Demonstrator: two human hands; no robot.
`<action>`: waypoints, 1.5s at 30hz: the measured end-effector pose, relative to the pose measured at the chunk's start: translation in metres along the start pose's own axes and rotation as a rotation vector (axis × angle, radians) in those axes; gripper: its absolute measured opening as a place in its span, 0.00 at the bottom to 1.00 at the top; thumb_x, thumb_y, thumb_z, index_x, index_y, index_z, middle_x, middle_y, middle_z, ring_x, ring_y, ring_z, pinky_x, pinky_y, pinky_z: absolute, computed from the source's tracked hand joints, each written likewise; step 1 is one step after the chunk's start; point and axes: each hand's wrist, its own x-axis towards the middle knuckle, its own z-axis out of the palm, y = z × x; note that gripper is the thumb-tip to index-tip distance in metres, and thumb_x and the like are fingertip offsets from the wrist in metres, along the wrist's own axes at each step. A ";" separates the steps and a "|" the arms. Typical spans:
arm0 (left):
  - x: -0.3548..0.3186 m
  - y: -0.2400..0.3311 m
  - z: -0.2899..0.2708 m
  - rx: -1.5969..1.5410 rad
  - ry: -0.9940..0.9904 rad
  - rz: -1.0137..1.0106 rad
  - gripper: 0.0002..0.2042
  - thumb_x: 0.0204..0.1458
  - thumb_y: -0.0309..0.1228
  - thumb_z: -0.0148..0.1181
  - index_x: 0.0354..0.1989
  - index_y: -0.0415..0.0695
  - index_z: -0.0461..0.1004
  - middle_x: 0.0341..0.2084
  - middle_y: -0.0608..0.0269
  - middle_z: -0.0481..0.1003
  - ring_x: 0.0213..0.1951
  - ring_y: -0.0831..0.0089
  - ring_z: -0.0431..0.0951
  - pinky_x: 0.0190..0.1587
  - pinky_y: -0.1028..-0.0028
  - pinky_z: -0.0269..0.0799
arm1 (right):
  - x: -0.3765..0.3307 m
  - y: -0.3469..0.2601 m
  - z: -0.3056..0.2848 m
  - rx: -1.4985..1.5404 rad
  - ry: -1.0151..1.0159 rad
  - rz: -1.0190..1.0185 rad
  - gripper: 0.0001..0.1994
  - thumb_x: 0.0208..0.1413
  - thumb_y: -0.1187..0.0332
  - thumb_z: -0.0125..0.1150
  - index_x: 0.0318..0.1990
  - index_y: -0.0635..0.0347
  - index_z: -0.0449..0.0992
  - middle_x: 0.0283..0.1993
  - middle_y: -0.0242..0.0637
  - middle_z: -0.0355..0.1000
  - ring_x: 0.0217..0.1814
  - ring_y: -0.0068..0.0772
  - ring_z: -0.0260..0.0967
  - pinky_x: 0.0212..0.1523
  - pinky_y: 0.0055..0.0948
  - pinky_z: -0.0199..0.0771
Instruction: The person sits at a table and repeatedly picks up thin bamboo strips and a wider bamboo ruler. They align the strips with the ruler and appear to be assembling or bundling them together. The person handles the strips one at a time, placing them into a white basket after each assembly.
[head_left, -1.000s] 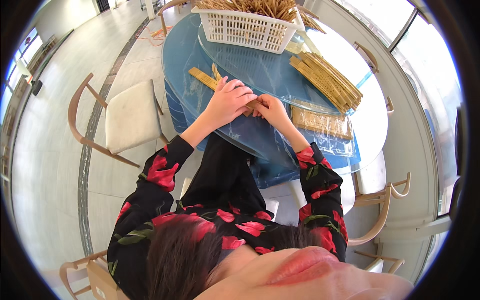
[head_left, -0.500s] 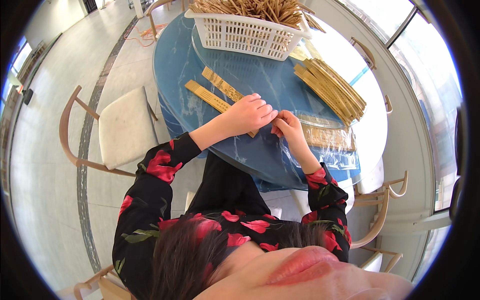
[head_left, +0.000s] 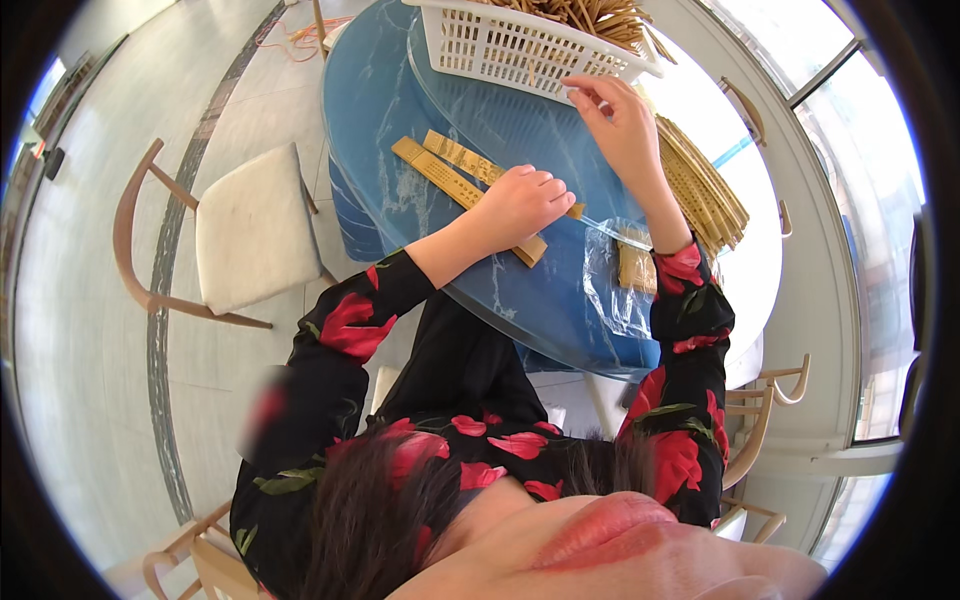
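My left hand (head_left: pixel 525 207) is closed over a long, narrow brown printed sleeve (head_left: pixel 455 155), whose far end sticks out past my fingers at the right. A second such sleeve (head_left: pixel 432 175) lies beside it on the blue table (head_left: pixel 505 290), passing under my wrist. My right hand (head_left: pixel 628 135) is raised near the basket's front, thumb and fingers bent close together. What they pinch, if anything, is too small to make out. A fanned stack of similar brown sleeves (head_left: pixel 700 185) lies beyond my right forearm.
At the back stands a white plastic basket (head_left: pixel 500 55) heaped with thin wooden sticks (head_left: pixel 590 18). A clear plastic bag (head_left: pixel 612 300) with brown pieces lies by my right forearm. A chair (head_left: pixel 250 225) stands on the left, and more chairs are around the table.
My right hand has moved away from my left hand, up toward the basket. My left hand stays over the sleeve, slightly shifted in view as the picture has tilted.
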 end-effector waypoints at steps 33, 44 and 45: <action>-0.007 -0.010 0.003 0.001 -0.049 -0.012 0.09 0.42 0.28 0.67 0.34 0.49 0.77 0.32 0.68 0.73 0.40 0.66 0.77 0.46 0.65 0.71 | 0.177 0.033 0.122 -0.177 0.256 -0.206 0.11 0.60 0.63 0.63 0.41 0.60 0.85 0.38 0.44 0.80 0.43 0.51 0.77 0.45 0.45 0.75; -0.005 -0.010 -0.009 -0.103 0.066 -0.040 0.10 0.53 0.30 0.61 0.44 0.47 0.79 0.33 0.68 0.74 0.40 0.68 0.78 0.47 0.66 0.73 | 0.132 -0.014 -0.050 0.983 0.611 -0.277 0.10 0.75 0.61 0.50 0.48 0.59 0.70 0.33 0.33 0.70 0.35 0.29 0.73 0.42 0.29 0.77; -0.003 -0.009 -0.008 -0.116 0.087 -0.034 0.10 0.53 0.30 0.62 0.44 0.47 0.79 0.33 0.68 0.75 0.41 0.68 0.78 0.48 0.66 0.73 | 0.115 0.007 -0.065 1.032 0.583 -0.239 0.10 0.75 0.61 0.50 0.46 0.58 0.70 0.30 0.31 0.66 0.32 0.27 0.69 0.38 0.27 0.75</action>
